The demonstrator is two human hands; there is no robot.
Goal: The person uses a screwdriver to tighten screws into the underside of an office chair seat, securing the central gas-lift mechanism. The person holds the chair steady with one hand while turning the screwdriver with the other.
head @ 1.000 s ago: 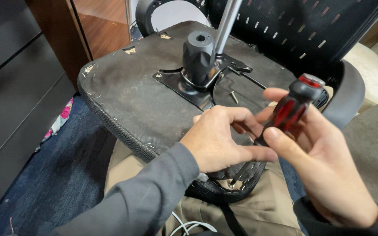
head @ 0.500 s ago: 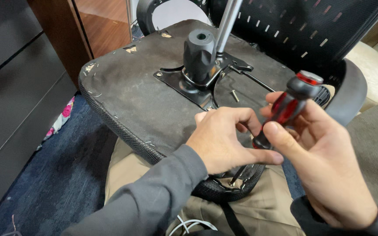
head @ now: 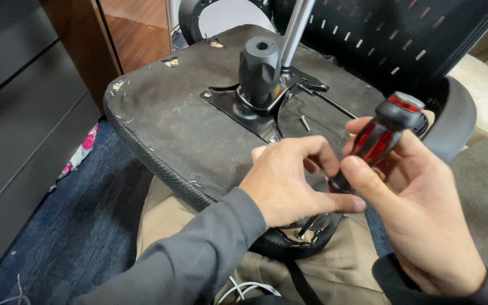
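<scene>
The fingers of the right hand are wrapped around the red-and-black handle of a screwdriver, thumb along its lower part, the black cap pointing up and away. The shaft slants down to a screw at the near rim of the chair seat underside, which lies upturned across the person's lap. The left hand rests on the seat beside the shaft, fingers curled narrow and thumb stretched toward the right hand, steadying the tool low down; whether it pinches the shaft cannot be told.

Judgement: the screwdriver is light and rigid, its moulded handle the proper place to grip. The seat is bulky, with a stiff base under worn fabric, and is best held by its rim.

Further out, a black metal mounting plate carries a black socket and a silver lever. A loose screw lies beside the plate. The mesh backrest stands behind.
</scene>
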